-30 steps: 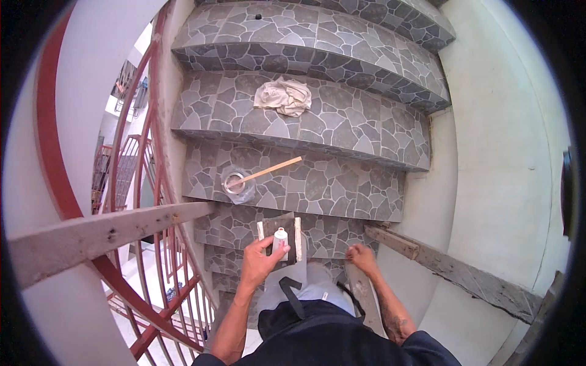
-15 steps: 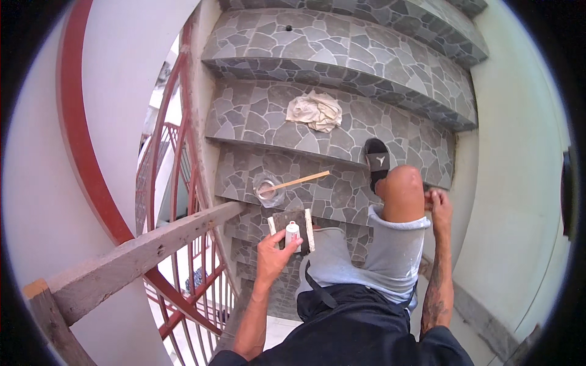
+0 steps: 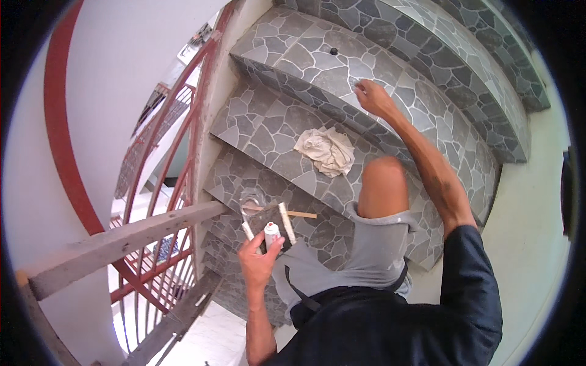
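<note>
My left hand (image 3: 256,263) is closed around a small white bottle (image 3: 272,233) with a reddish tip at its open mouth. Behind the bottle, in the same hand, is a dark flat board (image 3: 264,216) with pale strips along two sides. My right hand (image 3: 373,99) reaches out over a tiled stair, its fingers drawn together; what they hold, if anything, is too small to make out. A small black cap-like piece (image 3: 334,52) sits on that stair, a little beyond and left of the right hand, not touching it.
A crumpled cream cloth (image 3: 325,150) lies on the stair below. Lower down, a clear plastic container (image 3: 249,198) and a thin wooden stick (image 3: 303,214) are partly hidden by the board. Red railings (image 3: 195,110) and a wooden beam (image 3: 131,245) run along the left.
My right hand has moved from beside my knee up and forward over the higher stair. The left hand still holds the bottle and board. The view has turned and shifted.
</note>
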`<state>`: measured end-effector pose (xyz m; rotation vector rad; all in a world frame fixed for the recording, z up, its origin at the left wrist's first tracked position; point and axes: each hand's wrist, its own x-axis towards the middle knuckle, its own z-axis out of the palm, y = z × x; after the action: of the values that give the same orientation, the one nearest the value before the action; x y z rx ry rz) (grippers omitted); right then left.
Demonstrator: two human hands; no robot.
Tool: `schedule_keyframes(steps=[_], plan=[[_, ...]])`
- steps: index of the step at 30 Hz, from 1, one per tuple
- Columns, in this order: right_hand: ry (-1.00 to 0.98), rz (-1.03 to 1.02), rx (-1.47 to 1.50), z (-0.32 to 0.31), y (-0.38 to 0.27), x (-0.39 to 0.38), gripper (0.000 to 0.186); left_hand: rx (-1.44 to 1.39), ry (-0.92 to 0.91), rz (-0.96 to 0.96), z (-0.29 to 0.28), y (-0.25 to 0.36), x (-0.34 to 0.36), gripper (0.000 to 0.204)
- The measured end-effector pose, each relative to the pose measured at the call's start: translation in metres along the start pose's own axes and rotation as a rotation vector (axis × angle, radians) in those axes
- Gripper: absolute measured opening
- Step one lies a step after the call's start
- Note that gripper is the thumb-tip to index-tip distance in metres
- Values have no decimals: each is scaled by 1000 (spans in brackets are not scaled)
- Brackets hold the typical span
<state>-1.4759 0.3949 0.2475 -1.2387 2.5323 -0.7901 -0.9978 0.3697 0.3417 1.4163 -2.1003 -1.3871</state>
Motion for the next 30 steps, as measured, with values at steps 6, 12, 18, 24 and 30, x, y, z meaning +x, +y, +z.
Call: schedule_keyframes(steps=[6, 12, 18, 24, 30], plan=[[12, -116, -292, 46, 51, 144, 44, 100, 216, -145, 65, 1, -16, 34], [-3, -165, -246, 72, 57, 196, 34, 76, 347, -302, 111, 16, -52, 32], [-124, -334, -375, 58, 98, 218, 21, 121, 299, -197, 121, 67, -20, 35], [-367, -446, 393, -10, -35, 85, 28, 252, 388, 10, 97, 92, 14, 34], [-525, -555, 601, -124, -81, -45, 27, 282, 339, 318, 112, 124, 52, 33]])
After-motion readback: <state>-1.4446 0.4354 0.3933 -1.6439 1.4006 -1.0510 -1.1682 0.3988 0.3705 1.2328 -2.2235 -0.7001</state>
